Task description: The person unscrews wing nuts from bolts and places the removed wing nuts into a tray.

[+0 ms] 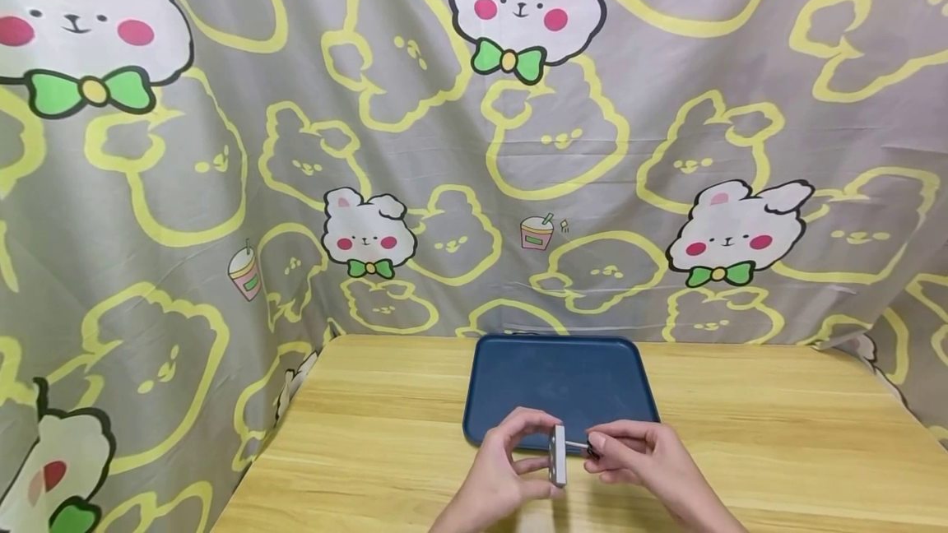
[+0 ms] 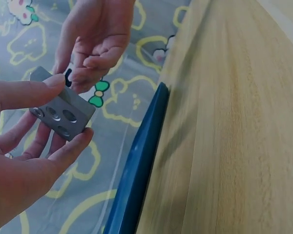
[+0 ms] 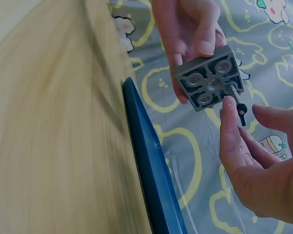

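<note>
In the head view my left hand (image 1: pixel 498 467) holds a grey square metal block (image 1: pixel 559 456) on edge between thumb and fingers. The left wrist view shows round holes in one face of the block (image 2: pixel 63 117); the right wrist view shows its ribbed other face. A thin metal screw (image 3: pixel 234 92) with a black head (image 3: pixel 241 109) sticks out of a corner hole. My right hand (image 1: pixel 644 455) is around that head. In the right wrist view its index fingertip (image 3: pixel 228 101) lies against the screw, while the thumb (image 3: pixel 266 114) stands apart from it.
A dark blue tray (image 1: pixel 555 377) lies on the wooden table (image 1: pixel 370 426), just beyond both hands. Grey fabric (image 1: pixel 437 146) with cartoon prints hangs behind the table and along its sides.
</note>
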Available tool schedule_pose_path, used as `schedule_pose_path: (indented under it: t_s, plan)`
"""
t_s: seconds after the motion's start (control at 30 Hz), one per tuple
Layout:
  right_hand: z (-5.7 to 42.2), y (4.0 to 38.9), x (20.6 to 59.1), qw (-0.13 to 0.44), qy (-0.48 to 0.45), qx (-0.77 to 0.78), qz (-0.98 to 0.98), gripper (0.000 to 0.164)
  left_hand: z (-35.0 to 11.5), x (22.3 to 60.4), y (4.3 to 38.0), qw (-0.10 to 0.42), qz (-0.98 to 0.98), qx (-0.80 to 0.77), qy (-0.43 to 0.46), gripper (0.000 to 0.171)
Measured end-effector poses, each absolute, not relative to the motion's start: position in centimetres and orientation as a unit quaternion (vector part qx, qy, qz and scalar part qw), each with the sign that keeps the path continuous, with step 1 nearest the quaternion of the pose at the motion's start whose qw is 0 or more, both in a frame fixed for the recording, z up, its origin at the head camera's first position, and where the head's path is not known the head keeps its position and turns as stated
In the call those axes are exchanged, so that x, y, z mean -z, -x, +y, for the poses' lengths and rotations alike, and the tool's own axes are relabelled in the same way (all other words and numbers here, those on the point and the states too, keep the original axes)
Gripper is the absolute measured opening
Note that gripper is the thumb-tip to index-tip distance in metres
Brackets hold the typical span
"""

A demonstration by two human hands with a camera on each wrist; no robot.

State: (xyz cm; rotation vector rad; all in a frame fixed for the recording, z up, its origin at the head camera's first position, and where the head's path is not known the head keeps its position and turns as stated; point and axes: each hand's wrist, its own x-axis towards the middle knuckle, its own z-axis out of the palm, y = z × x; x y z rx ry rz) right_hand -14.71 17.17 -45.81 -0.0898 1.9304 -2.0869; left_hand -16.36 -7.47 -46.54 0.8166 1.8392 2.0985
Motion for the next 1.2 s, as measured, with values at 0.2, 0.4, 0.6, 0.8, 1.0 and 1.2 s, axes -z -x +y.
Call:
schedule_pose_path:
  t_s: [0.2, 0.4, 0.6, 0.8, 1.0, 1.2]
  plan:
    - [17.3, 14.6, 45.8, 0.163, 0.045, 0.738, 0.654, 0.033, -7.4, 46.6, 16.3, 0.116, 0.629, -0.714, -0.286, 0.063]
    - [17.1, 14.5, 45.8, 0.129, 0.063, 0.722, 0.677, 0.033, -7.4, 46.5, 16.3, 0.120, 0.629, -0.715, -0.279, 0.065]
    - [16.2, 13.9, 45.6, 0.015, 0.097, 0.659, 0.746, 0.023, -7.5, 46.5, 16.4, 0.126, 0.620, -0.726, -0.269, 0.065]
    - [15.1, 13.6, 46.4, -0.223, 0.227, 0.535, 0.783, 0.027, -8.0, 46.5, 16.6, 0.144, 0.619, -0.733, -0.243, 0.064]
    - [15.1, 14.3, 47.0, -0.405, 0.364, 0.370, 0.753, 0.021, -8.0, 46.3, 16.6, 0.145, 0.615, -0.737, -0.240, 0.066]
    - [14.8, 14.7, 46.7, -0.501, 0.420, 0.275, 0.705, 0.031, -8.1, 46.0, 16.5, 0.153, 0.607, -0.743, -0.236, 0.066]
